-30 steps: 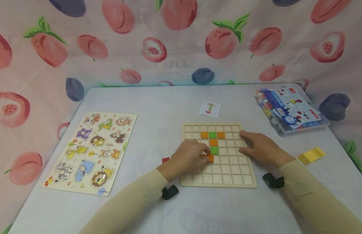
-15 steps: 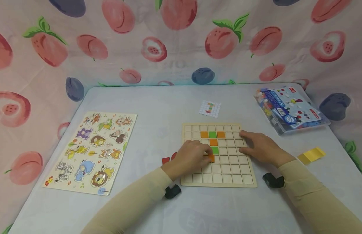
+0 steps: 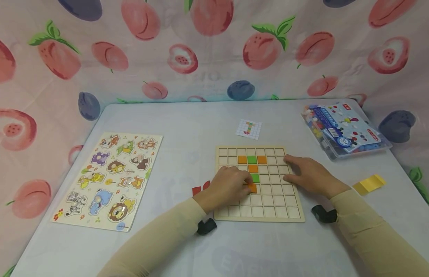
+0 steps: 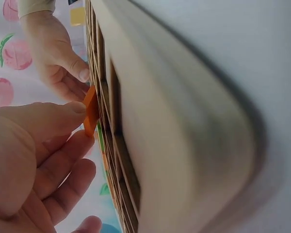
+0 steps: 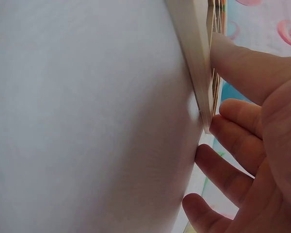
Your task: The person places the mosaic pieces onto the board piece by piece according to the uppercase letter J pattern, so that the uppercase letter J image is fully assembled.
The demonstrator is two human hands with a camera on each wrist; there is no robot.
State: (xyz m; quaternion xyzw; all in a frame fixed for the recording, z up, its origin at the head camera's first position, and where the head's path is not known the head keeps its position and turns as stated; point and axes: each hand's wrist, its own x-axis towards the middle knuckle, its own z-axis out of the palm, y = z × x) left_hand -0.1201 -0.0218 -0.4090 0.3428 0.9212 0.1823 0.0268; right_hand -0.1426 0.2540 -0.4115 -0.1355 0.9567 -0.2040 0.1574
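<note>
My left hand (image 3: 226, 187) pinches an orange square tile (image 4: 90, 111) between thumb and fingertip. In the left wrist view the tile stands tilted, its edge at the grid of the wooden board (image 3: 277, 200). Just above it on the board lie a green tile (image 3: 255, 178) and an orange tile (image 3: 253, 169). Further up is a row of an orange, a green (image 3: 252, 159) and an orange tile. My right hand (image 3: 311, 175) touches the board's right edge with thumb and fingertips, fingers relaxed. The left hand hides part of the board's left side.
Two red pieces (image 3: 196, 191) lie left of the board. Behind it is a small pattern card (image 3: 248, 129). An animal puzzle board (image 3: 107, 181) lies at the left, a plastic case (image 3: 346, 130) at the back right. A folded yellow paper (image 3: 369, 184) lies by the right sleeve.
My left hand has shifted slightly right with the orange tile, which now sits just under the lower green tile. More of the red pieces shows. The right hand stays put.
</note>
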